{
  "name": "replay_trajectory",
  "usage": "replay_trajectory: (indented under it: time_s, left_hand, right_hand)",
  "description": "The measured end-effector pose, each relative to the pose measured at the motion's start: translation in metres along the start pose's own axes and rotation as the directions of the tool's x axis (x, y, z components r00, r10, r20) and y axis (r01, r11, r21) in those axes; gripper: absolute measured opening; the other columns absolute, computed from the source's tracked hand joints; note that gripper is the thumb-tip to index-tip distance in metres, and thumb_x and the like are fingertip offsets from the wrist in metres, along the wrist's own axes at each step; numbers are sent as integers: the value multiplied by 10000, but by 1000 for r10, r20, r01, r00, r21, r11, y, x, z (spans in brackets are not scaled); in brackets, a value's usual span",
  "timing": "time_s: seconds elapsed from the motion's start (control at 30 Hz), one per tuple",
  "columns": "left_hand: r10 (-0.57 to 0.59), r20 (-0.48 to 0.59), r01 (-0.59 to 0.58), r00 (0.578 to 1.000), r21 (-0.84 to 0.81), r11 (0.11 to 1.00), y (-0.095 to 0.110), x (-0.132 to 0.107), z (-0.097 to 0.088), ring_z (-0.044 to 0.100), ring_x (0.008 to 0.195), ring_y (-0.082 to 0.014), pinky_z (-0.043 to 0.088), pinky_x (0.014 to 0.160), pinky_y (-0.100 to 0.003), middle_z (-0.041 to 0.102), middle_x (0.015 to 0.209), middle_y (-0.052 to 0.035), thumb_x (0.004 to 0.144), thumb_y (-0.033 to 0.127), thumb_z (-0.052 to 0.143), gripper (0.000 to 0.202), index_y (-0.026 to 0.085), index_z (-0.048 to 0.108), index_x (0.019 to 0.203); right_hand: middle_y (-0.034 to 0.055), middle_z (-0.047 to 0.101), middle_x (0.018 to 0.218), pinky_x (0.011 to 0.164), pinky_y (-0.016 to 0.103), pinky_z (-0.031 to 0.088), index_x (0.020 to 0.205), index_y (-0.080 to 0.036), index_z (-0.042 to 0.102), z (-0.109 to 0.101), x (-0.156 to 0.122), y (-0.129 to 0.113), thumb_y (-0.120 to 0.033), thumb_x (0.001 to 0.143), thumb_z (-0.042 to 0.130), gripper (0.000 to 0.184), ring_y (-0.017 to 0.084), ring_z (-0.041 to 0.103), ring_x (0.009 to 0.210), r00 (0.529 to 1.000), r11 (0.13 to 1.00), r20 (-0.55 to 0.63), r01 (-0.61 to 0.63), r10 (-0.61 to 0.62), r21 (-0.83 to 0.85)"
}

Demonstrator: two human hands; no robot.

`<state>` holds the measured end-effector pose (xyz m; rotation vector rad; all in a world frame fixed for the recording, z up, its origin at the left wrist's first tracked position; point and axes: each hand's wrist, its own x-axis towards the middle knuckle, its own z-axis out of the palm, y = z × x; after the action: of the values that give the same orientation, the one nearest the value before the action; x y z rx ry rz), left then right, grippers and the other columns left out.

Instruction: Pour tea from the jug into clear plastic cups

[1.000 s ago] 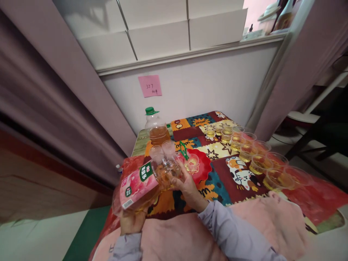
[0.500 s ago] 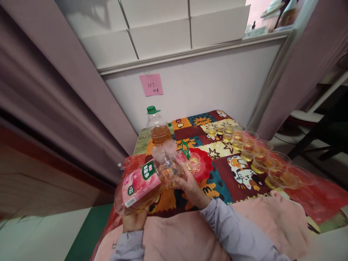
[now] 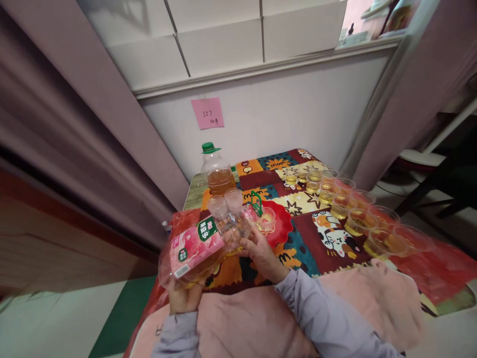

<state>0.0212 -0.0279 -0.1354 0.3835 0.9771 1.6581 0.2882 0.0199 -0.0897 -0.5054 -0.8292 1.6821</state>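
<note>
A large clear bottle with a pink label (image 3: pixel 196 246) is tilted over the table, its neck end toward the upper right. My left hand (image 3: pixel 185 298) is closed under the bottle's base end, with its fingers mostly hidden behind it. Near the shoulder, my right hand (image 3: pixel 263 253) grips the bottle from the right. Just beyond the bottle's mouth, a small clear plastic cup (image 3: pixel 267 219) stands on a red scalloped tray (image 3: pixel 285 231). A green plastic ring (image 3: pixel 256 204) shows by the bottle's neck. Whether liquid is flowing out is hard to make out.
Behind stands a second bottle with a green cap (image 3: pixel 219 181), part full of amber drink. Two clear cups (image 3: pixel 233 200) are beside it. Several cups of yellow liquid (image 3: pixel 359 221) line the right side of the patterned tablecloth (image 3: pixel 303 243). Red plastic (image 3: pixel 439 263) lies at the right edge.
Little differs. The bottle and both hands appear shifted very slightly to the right, and the bottle keeps nearly the same tilt. My grip is unchanged.
</note>
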Motion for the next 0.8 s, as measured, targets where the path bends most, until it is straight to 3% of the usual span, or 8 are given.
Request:
replay_trajectory:
  time_s: [0.17,0.37,0.47,0.6,0.7,0.8]
  left_hand:
    - [1,-2,-1,1000,-33,999,-1,1,-1,671,1468,-449,627,1104,-674,835,1394,-58,843,551,857,547,403,784,1364]
    - [2,29,-2,1000,-18,1000,4,2,0,709,1401,-472,653,1053,-680,830,1401,-76,773,553,936,673,382,769,1403]
    - [2,4,-2,1000,3,1000,5,1,3,676,1445,-471,655,1061,-650,806,1464,-80,836,649,887,665,380,760,1430]
    - [8,8,-9,1000,42,999,4,1,0,649,1482,-461,670,1051,-613,758,1561,-43,890,632,850,641,405,735,1478]
    - [-3,35,3,999,17,1000,3,5,-11,655,1485,-447,668,1060,-588,757,1565,-30,900,627,834,651,434,716,1511]
    - [-15,138,27,990,-87,996,-1,14,-22,749,1378,-394,633,1112,-627,784,1524,-21,999,544,739,602,496,641,1591]
  right_hand:
    - [91,708,1584,965,499,741,1665,-367,534,1,-1,0,-546,853,978,942,343,773,1339,999,999,-15,-39,40,34]
    - [81,731,1549,950,443,742,1656,-362,538,2,-2,-4,-524,872,959,905,312,791,1301,999,998,-3,-52,52,37]
    - [77,740,1533,956,450,740,1655,-370,538,3,-2,-3,-516,861,965,913,305,801,1271,999,998,10,-54,54,34]
    - [91,730,1538,919,438,745,1634,-352,558,3,-2,-1,-529,840,978,915,321,784,1295,999,998,-12,-50,50,41]
    - [86,707,1569,885,393,743,1617,-352,564,3,-1,-1,-523,820,998,924,311,781,1301,999,997,-15,-46,47,59]
    - [85,731,1525,904,393,740,1609,-343,567,2,-1,-1,-521,831,995,906,298,794,1269,998,995,12,-61,61,72]
